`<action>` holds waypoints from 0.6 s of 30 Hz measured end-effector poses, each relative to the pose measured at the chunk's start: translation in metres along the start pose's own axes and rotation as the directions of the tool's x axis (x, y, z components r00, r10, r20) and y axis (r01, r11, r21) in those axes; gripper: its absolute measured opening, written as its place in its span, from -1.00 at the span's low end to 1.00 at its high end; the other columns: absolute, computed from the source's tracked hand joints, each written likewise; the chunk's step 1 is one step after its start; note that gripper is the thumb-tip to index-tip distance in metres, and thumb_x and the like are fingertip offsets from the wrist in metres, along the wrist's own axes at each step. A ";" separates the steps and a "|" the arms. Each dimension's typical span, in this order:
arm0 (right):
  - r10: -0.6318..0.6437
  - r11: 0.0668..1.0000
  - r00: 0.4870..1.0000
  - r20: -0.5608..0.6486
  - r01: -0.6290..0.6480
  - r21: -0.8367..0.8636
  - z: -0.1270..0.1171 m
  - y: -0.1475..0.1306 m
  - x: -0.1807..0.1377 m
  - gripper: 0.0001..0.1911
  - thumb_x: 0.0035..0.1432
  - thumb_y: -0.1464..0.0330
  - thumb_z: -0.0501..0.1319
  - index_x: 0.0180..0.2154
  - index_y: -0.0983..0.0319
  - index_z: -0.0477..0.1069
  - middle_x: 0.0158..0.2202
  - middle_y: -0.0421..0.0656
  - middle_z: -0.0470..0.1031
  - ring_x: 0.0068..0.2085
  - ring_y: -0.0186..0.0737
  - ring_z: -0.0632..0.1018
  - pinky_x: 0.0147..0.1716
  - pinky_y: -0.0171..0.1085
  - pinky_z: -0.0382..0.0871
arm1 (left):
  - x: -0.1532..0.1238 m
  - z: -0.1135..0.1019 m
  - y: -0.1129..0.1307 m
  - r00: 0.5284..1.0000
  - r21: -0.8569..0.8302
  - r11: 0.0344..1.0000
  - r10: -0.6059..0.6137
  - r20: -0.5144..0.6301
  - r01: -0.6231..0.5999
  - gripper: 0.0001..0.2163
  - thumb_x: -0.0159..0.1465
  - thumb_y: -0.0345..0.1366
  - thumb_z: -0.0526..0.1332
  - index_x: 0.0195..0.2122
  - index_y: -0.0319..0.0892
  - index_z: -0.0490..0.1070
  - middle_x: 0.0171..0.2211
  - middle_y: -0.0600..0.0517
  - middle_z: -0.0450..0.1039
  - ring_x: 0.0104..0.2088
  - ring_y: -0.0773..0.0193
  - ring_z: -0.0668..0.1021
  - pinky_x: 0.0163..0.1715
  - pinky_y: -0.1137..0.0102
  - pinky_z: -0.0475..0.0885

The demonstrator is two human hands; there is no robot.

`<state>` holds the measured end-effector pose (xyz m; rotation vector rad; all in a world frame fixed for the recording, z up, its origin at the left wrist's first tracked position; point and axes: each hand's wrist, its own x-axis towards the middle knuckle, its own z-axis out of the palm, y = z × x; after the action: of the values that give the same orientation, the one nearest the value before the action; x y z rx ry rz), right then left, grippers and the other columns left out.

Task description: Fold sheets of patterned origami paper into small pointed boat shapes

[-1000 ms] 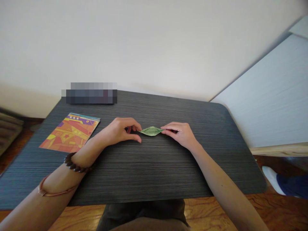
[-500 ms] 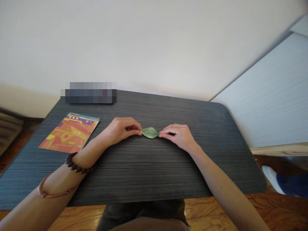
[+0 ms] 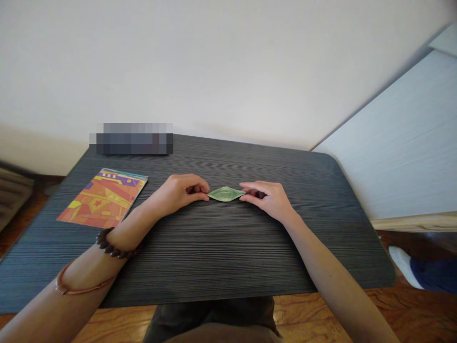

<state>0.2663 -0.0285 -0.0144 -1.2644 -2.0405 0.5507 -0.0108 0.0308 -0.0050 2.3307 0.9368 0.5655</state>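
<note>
Currently both hands, left hand point(image 3: 178, 194) and right hand point(image 3: 269, 197), pinch opposite tips of the small green folded paper boat-shaped piece point(image 3: 225, 194), stretching it taut between the fingers.

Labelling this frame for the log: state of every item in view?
small green folded paper: folded to a pointed spindle, held by both tips
left hand: pinching the paper's left tip
right hand: pinching its right tip
orange patterned paper pack: flat on the table, untouched
dark ribbed table: bears the pack
</note>
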 end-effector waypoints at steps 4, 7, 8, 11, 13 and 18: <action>0.056 0.998 0.998 0.003 -0.057 0.017 -0.002 0.001 0.000 -0.73 0.03 0.19 0.30 -0.21 0.15 0.53 -0.37 -0.22 0.59 -0.47 -0.36 0.51 -0.43 -0.36 0.37 | -0.001 0.000 0.000 1.000 -0.002 1.000 -0.002 0.004 0.002 -0.75 0.16 -0.09 0.22 -0.33 -0.18 0.47 -0.44 0.08 0.46 -0.47 0.39 0.42 -0.44 0.50 0.31; 0.088 0.995 0.996 0.004 -0.088 0.050 -0.003 -0.001 0.000 -0.78 0.07 0.19 0.27 -0.29 0.16 0.55 -0.43 -0.22 0.58 -0.49 -0.36 0.52 -0.44 -0.36 0.38 | 0.000 0.001 0.002 1.000 -0.002 1.000 0.000 0.009 0.000 -0.77 0.17 -0.10 0.21 -0.34 -0.17 0.46 -0.46 0.08 0.44 -0.48 0.39 0.41 -0.45 0.50 0.30; 0.110 0.991 0.994 -0.002 -0.110 0.076 -0.003 -0.002 0.001 -0.78 0.08 0.19 0.26 -0.30 0.17 0.56 -0.46 -0.22 0.57 -0.50 -0.35 0.52 -0.43 -0.35 0.38 | 0.001 0.001 0.002 1.000 0.001 1.000 -0.001 0.007 0.001 -0.77 0.17 -0.11 0.21 -0.34 -0.17 0.46 -0.46 0.09 0.43 -0.48 0.39 0.41 -0.45 0.51 0.29; 0.219 0.957 0.975 -0.046 -0.205 0.206 -0.002 -0.001 0.001 -0.75 0.07 0.19 0.26 -0.28 0.21 0.55 -0.54 -0.21 0.54 -0.51 -0.33 0.53 -0.43 -0.34 0.41 | 0.003 0.004 0.004 1.000 0.025 0.999 -0.026 -0.001 0.026 -0.79 0.18 -0.13 0.20 -0.32 -0.17 0.45 -0.48 0.11 0.41 -0.48 0.39 0.40 -0.46 0.51 0.27; 0.285 0.913 0.956 -0.067 -0.250 0.322 -0.001 0.004 0.003 -0.71 0.07 0.17 0.25 -0.26 0.24 0.53 -0.44 -0.16 0.57 -0.51 -0.34 0.53 -0.50 -0.35 0.40 | 0.006 0.007 0.006 0.998 0.047 0.997 -0.055 -0.018 0.056 -0.79 0.19 -0.13 0.18 -0.32 -0.17 0.43 -0.50 0.12 0.38 -0.50 0.39 0.40 -0.47 0.50 0.26; 0.448 0.829 0.866 -0.224 -0.309 0.466 -0.022 0.044 0.002 -0.63 0.02 0.13 0.25 -0.22 0.26 0.50 -0.36 -0.10 0.57 -0.53 -0.36 0.48 -0.64 -0.37 0.32 | 0.008 0.011 0.007 0.997 0.100 0.993 -0.052 -0.052 0.057 -0.81 0.22 -0.17 0.14 -0.31 -0.16 0.42 -0.50 0.11 0.36 -0.51 0.38 0.39 -0.47 0.48 0.27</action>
<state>0.3089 -0.0072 -0.0275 -1.3939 -1.3040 0.8503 0.0043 0.0283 -0.0077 2.3824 1.0724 0.5673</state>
